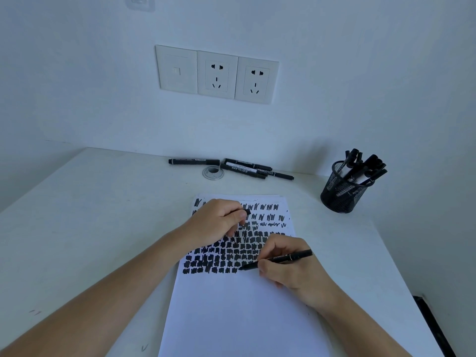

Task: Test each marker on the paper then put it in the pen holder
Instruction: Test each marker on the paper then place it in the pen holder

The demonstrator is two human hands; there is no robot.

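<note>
White wall above a white desk. A sheet of paper lies lengthwise at the desk's centre; its upper half carries rows of black scribbles and solid blocks, its lower half is blank. Three socket plates sit side by side on the wall. A black mesh pen holder stands upright at the right rear, apart from the paper, with several capped markers leaning in it. The left hand rests on the upper part of the paper, fingers curled, thumb and forefinger pinching a black cap. The right hand grips the uncapped marker in a writing hold, its tip touching the paper at the right end of the lowest row of blocks. Loose markers lie along the desk's rear edge, beside a round grommet.
</note>
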